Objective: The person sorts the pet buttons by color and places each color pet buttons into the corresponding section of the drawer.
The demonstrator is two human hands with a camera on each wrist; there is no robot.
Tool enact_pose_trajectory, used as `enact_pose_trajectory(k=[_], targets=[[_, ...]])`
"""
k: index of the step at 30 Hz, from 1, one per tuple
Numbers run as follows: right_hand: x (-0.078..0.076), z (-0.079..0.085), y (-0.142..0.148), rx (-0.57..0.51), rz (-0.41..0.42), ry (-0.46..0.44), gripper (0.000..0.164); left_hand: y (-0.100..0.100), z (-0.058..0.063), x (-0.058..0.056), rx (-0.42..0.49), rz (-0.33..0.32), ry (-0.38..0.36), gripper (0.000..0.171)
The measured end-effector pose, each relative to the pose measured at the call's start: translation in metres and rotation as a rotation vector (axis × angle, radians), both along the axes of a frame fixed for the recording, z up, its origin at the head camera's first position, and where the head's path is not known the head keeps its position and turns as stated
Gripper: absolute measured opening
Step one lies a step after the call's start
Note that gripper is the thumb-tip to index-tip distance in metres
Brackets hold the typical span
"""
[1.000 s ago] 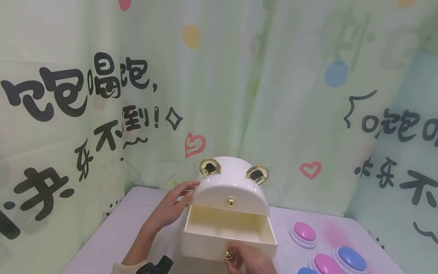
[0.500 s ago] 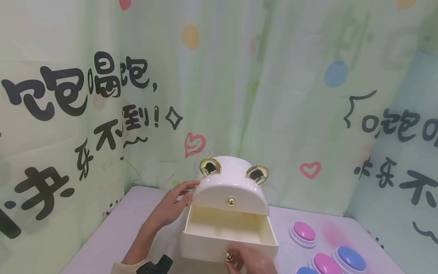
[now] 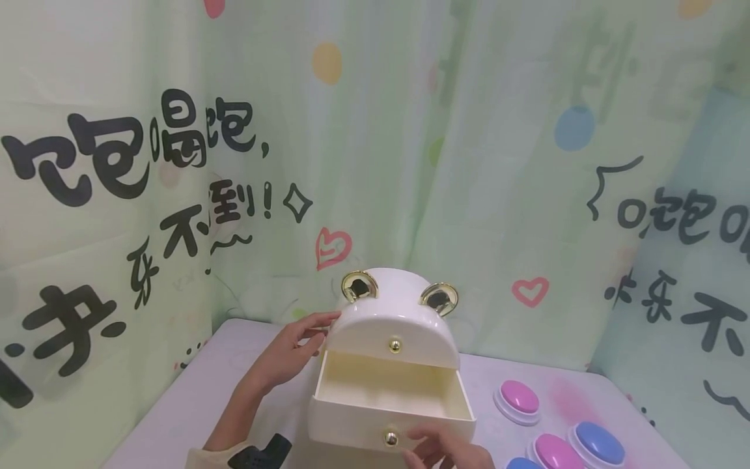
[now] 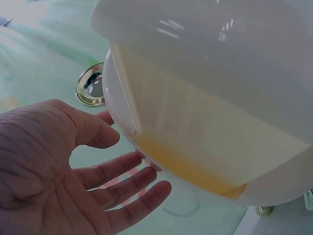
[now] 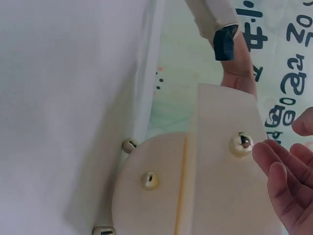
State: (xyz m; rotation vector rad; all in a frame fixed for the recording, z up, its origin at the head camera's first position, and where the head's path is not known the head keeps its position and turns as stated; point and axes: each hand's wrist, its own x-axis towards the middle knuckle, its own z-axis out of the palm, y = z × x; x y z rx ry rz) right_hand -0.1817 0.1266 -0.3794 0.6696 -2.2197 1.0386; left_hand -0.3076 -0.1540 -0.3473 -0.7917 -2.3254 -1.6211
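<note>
Your right hand [image 3: 450,449], its grip relaxed, is just beside the gold knob [image 3: 390,438] of the drawer [image 3: 348,422], extended at six o'clock from the white box [image 3: 375,324] on the table [image 3: 213,374]. Round pieces [image 3: 558,451] are at the box's four o'clock. Your left hand [image 3: 287,357], with grip loose, is at its nine o'clock side. At twelve hangs the curtain [image 3: 381,163].

The head view's edge cuts off my right grip [image 3: 456,449] and a blue disc [image 3: 524,464]; from the left wrist, my thumb [image 4: 99,133] mostly hides my index finger [image 4: 105,117].
</note>
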Motion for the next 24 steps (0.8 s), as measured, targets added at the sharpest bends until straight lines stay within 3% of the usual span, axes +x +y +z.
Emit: enact_pose_trajectory(k=[8, 14, 16, 18, 21, 24], targets=[[0.006, 0.000, 0.009, -0.080, -0.049, -0.040, 0.035, -0.001, 0.001, 0.002, -0.008, -0.006, -0.020, 0.039], [0.006, 0.007, 0.019, -0.081, -0.126, 0.026, 0.040, -0.001, 0.000, 0.002, 0.001, -0.007, -0.028, 0.039], [0.006, 0.011, 0.025, -0.051, -0.199, -0.062, 0.031, -0.001, 0.001, 0.002, -0.001, -0.007, -0.030, 0.039], [0.006, 0.017, 0.031, -0.036, -0.275, -0.237, 0.025, -0.001, 0.001, 0.003, 0.000, -0.008, -0.030, 0.039], [0.006, 0.023, 0.041, -0.014, -0.377, -0.506, 0.038, -0.001, 0.002, 0.004, -0.001, -0.003, -0.038, 0.039], [0.002, 0.024, 0.049, -0.041, -0.401, -0.469, 0.036, 0.000, 0.002, 0.004, 0.000, -0.002, -0.031, 0.039]])
